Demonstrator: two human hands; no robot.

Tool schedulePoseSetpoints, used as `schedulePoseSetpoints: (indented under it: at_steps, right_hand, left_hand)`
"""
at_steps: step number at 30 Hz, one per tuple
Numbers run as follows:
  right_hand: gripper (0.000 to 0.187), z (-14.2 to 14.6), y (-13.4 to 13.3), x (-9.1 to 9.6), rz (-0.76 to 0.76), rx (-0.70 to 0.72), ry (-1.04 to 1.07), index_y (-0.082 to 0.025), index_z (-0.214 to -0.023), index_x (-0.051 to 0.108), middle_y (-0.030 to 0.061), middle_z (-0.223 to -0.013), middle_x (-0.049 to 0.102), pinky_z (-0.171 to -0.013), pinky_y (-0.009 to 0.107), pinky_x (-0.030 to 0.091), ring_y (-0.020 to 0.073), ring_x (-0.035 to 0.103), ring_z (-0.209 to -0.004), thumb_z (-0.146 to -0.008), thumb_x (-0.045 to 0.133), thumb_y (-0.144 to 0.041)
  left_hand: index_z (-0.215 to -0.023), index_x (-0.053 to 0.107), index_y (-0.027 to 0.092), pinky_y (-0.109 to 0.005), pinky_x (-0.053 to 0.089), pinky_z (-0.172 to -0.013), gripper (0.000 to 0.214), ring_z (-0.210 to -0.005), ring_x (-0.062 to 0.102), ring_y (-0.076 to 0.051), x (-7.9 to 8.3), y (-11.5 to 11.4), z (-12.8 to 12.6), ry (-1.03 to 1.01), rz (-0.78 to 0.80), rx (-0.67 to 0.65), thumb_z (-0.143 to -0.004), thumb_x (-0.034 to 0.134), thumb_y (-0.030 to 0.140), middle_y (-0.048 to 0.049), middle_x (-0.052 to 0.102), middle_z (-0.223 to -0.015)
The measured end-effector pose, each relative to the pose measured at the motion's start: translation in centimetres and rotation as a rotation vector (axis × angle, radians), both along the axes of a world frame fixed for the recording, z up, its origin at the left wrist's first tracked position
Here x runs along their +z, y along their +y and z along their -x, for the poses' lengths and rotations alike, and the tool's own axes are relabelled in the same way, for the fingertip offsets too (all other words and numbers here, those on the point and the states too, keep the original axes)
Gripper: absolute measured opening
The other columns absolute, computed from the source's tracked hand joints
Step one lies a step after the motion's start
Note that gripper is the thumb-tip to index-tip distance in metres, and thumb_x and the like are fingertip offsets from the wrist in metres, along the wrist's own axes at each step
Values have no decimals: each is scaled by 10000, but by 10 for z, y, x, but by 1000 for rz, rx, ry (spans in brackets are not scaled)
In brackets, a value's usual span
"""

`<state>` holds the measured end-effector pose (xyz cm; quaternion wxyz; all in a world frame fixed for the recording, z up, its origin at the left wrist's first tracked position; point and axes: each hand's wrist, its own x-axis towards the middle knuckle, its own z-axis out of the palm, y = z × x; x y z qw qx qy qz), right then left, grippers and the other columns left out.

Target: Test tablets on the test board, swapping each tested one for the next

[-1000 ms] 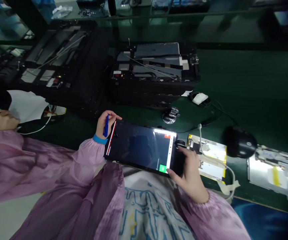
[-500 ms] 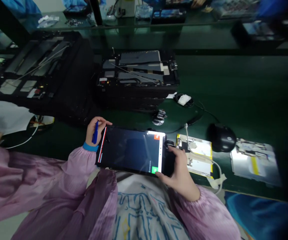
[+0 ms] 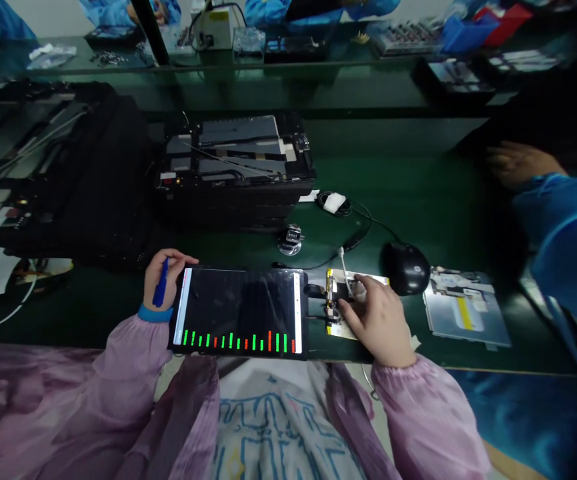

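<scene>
A black tablet (image 3: 241,312) lies at the near edge of the green table, its screen showing a row of green and red bars. My left hand (image 3: 161,277) rests at the tablet's left edge, closed round a blue pen (image 3: 159,287). My right hand (image 3: 375,313) lies right of the tablet on a yellow-edged circuit part (image 3: 335,280), fingers curled over it near a white cable (image 3: 344,261). What the fingers pinch, if anything, is hidden.
A stack of opened black tablets (image 3: 235,163) stands behind, with more at the left (image 3: 43,180). A small metal counter (image 3: 291,239), a black mouse (image 3: 407,267) and a silver plate (image 3: 465,313) lie nearby. Another person's blue sleeve (image 3: 565,233) reaches in at the right.
My right hand left the tablet's right edge and moved onto the circuit part. The tablet screen changed to coloured bars. The view swung to the right, bringing another person's arm in.
</scene>
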<state>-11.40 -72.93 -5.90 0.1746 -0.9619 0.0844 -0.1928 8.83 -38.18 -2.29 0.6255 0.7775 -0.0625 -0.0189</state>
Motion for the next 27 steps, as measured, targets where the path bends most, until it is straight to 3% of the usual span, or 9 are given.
schedulePoseSetpoints:
  at_steps: [6,10,14,19,24,27]
  right_hand:
    - [400,5,-3,5,98,108,60,-92,-1292,419,172,-1222,524,-952,475,385,328,457,-1162,-1002,266,-321]
    - [398,6,-7,10,56,147,46,-101,-1304,412,175,-1212,510,-950,507,377,331,465,-1129,-983,334,-322]
    - [260,1,-9,19,-63,282,22,-152,-1135,529,155,-1161,481,-903,499,387,318,461,-1072,-914,425,-241]
    - [229,-18,-18,23,-133,503,220,-221,-1041,594,91,-1065,518,-828,448,382,278,464,-972,-853,475,-170]
    - [214,-40,-30,34,-75,591,458,-247,-1014,611,79,-1011,527,-793,406,375,265,461,-940,-826,555,-161]
    - [196,-53,-29,45,-7,612,574,-246,-936,617,64,-975,521,-792,390,370,255,468,-923,-777,603,-132]
  left_hand:
    - [-830,520,185,-288,478,-690,177,-749,664,-182,3,-2,1,24,1,24,-760,638,296,-24,710,-744]
    - [-825,527,180,-248,429,-587,173,-682,638,-161,5,-1,2,18,-16,23,-764,636,300,-27,714,-754]
    - [-822,539,178,-222,337,-484,172,-535,553,-116,5,-1,3,12,-49,26,-768,638,307,-25,715,-753]
    - [-817,535,178,-219,257,-429,168,-421,439,-76,7,-2,4,11,-43,28,-771,631,309,-20,713,-749]
    - [-812,530,182,-226,368,-516,159,-606,596,-136,9,-3,4,12,-30,21,-766,629,297,-29,713,-737]
    - [-817,527,183,-223,353,-493,166,-572,576,-130,10,-3,4,25,-37,24,-762,631,300,-25,714,-741]
